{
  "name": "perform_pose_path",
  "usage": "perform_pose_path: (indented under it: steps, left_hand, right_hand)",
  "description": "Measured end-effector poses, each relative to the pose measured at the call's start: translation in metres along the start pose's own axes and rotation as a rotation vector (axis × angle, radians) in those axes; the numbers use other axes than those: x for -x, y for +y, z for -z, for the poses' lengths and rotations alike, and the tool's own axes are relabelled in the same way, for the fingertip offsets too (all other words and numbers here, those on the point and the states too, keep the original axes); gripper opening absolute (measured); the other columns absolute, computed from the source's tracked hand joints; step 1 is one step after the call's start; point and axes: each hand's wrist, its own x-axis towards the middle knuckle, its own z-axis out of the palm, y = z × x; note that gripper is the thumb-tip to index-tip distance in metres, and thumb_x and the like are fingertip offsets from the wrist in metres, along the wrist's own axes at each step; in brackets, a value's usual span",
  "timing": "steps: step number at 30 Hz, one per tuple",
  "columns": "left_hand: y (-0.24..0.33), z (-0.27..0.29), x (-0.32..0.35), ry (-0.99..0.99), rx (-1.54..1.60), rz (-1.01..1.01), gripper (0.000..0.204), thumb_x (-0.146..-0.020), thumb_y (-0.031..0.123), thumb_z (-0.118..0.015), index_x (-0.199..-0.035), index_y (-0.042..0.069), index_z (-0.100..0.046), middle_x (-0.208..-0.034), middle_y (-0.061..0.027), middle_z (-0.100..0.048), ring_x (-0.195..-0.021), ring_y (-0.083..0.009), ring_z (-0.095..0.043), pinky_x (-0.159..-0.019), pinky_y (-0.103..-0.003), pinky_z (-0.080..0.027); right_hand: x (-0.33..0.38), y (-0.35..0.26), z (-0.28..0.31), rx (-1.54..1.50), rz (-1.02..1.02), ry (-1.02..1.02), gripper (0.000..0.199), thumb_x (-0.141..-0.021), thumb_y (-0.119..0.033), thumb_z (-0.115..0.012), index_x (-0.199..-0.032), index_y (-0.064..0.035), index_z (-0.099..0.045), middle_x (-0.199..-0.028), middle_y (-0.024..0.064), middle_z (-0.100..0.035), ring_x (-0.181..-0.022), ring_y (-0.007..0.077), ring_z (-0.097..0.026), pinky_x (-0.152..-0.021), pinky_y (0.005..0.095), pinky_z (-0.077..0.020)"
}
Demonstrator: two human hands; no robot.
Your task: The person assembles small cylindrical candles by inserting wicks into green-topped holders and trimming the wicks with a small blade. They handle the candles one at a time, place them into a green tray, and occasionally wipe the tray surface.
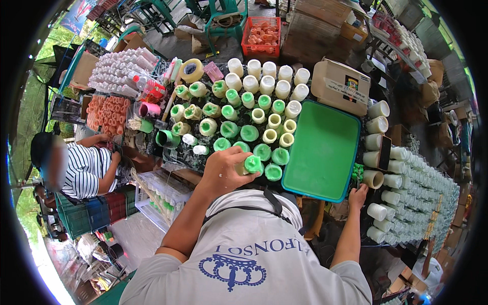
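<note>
My left hand (223, 173) is closed around a pale cylindrical mould with a bright green, wax-like top (252, 164), held over the near edge of the table. Beyond it stand rows of round moulds, some with green filling (249, 133), others plain cream and hollow (273, 121). My right hand (359, 196) is at the table's edge, right of the blue-rimmed tray (285, 189). Its fingers are drawn together below a clump of small green pieces (358, 172). What they hold, if anything, is too small to make out. A cream cup (373, 179) lies beside that hand.
Many clear glasses and white cups (427, 188) crowd the right side. A cardboard box (340, 86) lies behind the tray. Tape (191, 70), a red-labelled bottle (150, 88) and orange pieces (105, 114) lie left. A person in a striped shirt (89, 170) sits at the left.
</note>
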Motion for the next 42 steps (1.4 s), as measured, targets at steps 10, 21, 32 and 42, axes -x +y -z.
perform_pose_path:
  steps: [10, 21, 32, 42]
  left_hand:
    - [-0.029, 0.021, 0.004, -0.156, 0.350, 0.024, 0.038, -0.075, 0.024, -0.093, -0.105, 0.004, -0.080, -0.093, -0.0068, -0.071, -0.085, -0.0194, -0.068, -0.077, -0.034, -0.053]
    - [-0.047, 0.093, 0.024, -0.144, 0.309, -0.048, 0.040, -0.074, 0.024, -0.092, -0.108, 0.008, -0.081, -0.092, -0.0068, -0.069, -0.081, -0.0217, -0.068, -0.074, -0.035, -0.054]
    - [-0.086, 0.144, 0.061, -0.166, 0.244, -0.178, 0.044, -0.066, 0.022, -0.089, -0.108, 0.013, -0.080, -0.093, -0.0074, -0.069, -0.082, -0.0284, -0.070, -0.072, -0.039, -0.053]
    - [-0.099, 0.157, 0.077, -0.136, 0.232, -0.150, 0.042, -0.068, 0.028, -0.088, -0.106, 0.013, -0.081, -0.090, -0.0061, -0.068, -0.079, -0.0272, -0.069, -0.071, -0.040, -0.052]
  right_hand:
    - [0.045, -0.020, 0.002, -0.538, -0.342, 0.316, 0.033, -0.098, -0.017, -0.050, -0.123, 0.0019, -0.059, -0.099, 0.0166, -0.068, -0.086, 0.0324, -0.066, -0.079, 0.0417, -0.0528]
    - [0.100, -0.355, 0.177, -0.815, 0.607, -0.219, 0.036, -0.089, -0.019, -0.083, -0.117, -0.0030, -0.067, -0.090, 0.0036, -0.065, -0.082, 0.0175, -0.062, -0.072, 0.0315, -0.0473]
    - [0.109, -0.510, 0.230, -0.478, 1.384, -0.266, 0.042, -0.077, -0.023, -0.087, -0.117, -0.0162, -0.075, -0.093, 0.0030, -0.063, -0.086, 0.0244, -0.061, -0.087, 0.0416, -0.0443]
    - [0.117, -0.538, 0.221, -0.472, 1.442, -0.300, 0.041, -0.079, -0.024, -0.084, -0.117, -0.0107, -0.076, -0.096, 0.0061, -0.066, -0.088, 0.0279, -0.062, -0.084, 0.0441, -0.0444]
